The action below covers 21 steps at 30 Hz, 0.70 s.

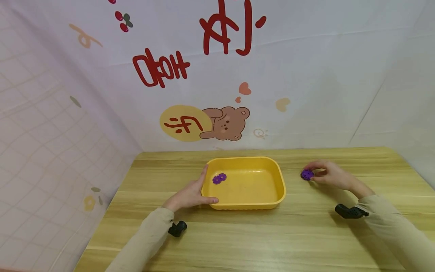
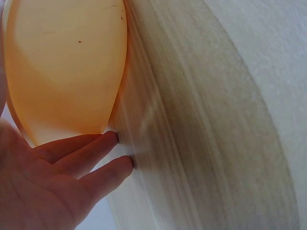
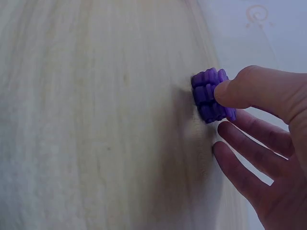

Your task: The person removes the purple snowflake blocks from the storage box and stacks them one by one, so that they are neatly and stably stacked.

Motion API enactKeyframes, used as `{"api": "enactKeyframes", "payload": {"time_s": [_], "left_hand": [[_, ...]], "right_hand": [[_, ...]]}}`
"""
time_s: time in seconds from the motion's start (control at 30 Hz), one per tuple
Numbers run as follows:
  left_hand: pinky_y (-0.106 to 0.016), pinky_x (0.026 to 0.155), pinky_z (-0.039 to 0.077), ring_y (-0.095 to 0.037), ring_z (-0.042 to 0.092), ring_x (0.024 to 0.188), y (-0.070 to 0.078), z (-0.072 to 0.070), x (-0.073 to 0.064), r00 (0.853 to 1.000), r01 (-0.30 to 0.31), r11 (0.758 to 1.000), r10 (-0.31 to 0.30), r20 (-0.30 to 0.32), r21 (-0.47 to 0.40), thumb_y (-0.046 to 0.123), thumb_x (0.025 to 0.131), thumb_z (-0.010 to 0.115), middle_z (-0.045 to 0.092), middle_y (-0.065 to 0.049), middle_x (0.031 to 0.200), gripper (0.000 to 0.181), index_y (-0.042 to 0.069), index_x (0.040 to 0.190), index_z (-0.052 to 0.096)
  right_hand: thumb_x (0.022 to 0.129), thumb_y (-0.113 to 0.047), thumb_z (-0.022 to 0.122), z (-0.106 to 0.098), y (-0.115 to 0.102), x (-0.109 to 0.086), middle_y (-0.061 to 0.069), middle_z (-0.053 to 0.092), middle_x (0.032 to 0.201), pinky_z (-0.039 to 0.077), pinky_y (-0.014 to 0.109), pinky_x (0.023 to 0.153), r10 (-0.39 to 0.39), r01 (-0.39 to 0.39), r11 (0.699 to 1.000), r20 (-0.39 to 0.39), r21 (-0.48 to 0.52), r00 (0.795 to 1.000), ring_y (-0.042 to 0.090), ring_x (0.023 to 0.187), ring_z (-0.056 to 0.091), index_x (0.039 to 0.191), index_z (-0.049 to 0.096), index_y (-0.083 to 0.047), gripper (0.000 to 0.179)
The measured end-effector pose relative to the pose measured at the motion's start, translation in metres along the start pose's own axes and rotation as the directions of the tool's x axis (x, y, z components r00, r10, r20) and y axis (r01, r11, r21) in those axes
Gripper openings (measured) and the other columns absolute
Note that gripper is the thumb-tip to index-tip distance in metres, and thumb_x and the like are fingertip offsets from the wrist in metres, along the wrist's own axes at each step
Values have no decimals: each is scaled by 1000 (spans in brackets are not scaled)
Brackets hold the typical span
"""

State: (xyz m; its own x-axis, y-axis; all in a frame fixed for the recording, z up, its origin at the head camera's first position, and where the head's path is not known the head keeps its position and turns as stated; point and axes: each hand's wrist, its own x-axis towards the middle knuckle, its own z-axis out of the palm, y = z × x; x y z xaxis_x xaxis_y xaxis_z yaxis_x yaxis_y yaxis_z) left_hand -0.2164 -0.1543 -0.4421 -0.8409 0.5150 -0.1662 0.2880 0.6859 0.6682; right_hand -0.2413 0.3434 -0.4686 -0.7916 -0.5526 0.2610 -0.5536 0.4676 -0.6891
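A yellow plastic tray (image 1: 249, 204) sits near the middle of the table, with two purple snowflake discs (image 1: 219, 178) lying inside at its left. My left hand (image 1: 188, 194) holds the tray's left end, thumb on the front rim and fingers along the side. In the left wrist view, those fingers (image 2: 91, 153) lie against the tray wall. To the right of the tray, my right hand (image 1: 334, 176) pinches a small stack of purple snowflake discs (image 3: 208, 98) between thumb and forefinger. The other fingers are spread loosely below, and the stack is close to the table surface.
The wooden table (image 1: 244, 241) ends at the back against a white cloth (image 1: 326, 94) printed with a bear and red characters. Cloth also hangs at the left. A dark device (image 1: 351, 211) is strapped at the right wrist, another (image 1: 178, 229) at the left.
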Motion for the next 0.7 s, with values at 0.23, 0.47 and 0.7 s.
{"api": "enactKeyframes", "payload": {"time_s": [0.23,0.47,0.7], "left_hand": [[-41,93,44,-16,55,82,0,0,0,1000,5,1000,-5,-8,8,53,77,77,58,-19,117,125,10,154,-12],[-42,95,43,-17,55,84,0,0,1,1000,20,1000,-20,-7,17,55,77,76,57,-19,120,125,13,154,-12],[-42,97,42,-17,56,87,-1,2,0,1000,22,1000,-22,2,11,56,77,75,55,-22,125,126,15,154,-15]], "right_hand": [[81,12,70,1,4,0,24,63,109,54,28,77,-13,13,1000,-2,-18,1000,11,98,61,113,61,12,33],[81,12,70,1,7,2,23,63,110,54,28,77,-26,27,999,10,-32,1000,10,99,60,113,61,11,34],[79,13,71,4,6,2,25,62,110,54,27,75,-43,43,998,11,-35,999,10,98,60,112,62,12,34]]}}
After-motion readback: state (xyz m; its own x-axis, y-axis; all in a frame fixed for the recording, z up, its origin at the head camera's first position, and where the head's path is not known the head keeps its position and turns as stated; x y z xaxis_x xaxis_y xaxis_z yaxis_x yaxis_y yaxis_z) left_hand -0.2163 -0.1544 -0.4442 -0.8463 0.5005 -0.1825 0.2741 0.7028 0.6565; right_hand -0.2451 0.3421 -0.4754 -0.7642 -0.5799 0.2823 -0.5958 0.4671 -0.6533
